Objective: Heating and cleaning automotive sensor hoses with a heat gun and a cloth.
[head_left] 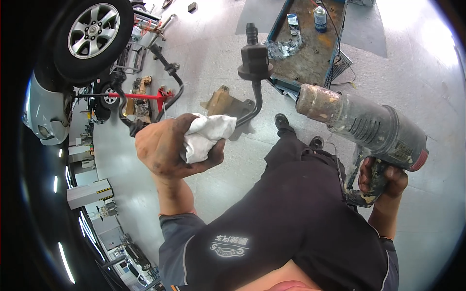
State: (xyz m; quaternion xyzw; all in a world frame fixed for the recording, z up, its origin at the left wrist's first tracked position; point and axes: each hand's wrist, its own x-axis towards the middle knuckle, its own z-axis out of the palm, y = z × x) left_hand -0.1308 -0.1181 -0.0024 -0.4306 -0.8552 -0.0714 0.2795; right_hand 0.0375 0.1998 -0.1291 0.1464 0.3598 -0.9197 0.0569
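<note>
My left hand [162, 148], its fingers smudged dark, is closed on a folded white rag [208, 133] wrapped around a black hose. From the rag the hose [257, 99] bends upward to a black plastic connector [254, 60] with a ribbed tip. More of the black tubing [180, 89], with fittings along it, loops out on the far side of the same hand. My right hand [394, 182] grips the handle of a worn heat gun [371, 121]. Its stained metal nozzle [318, 103] points left, toward the connector but apart from it.
A blue-edged metal cart [303, 60] ahead carries a spray can [320, 19] and crumpled clear plastic. A tan part [219, 99] lies beyond my left hand. At the far left are a raised car wheel [93, 31], a red stand [162, 99] and a silver car [46, 111].
</note>
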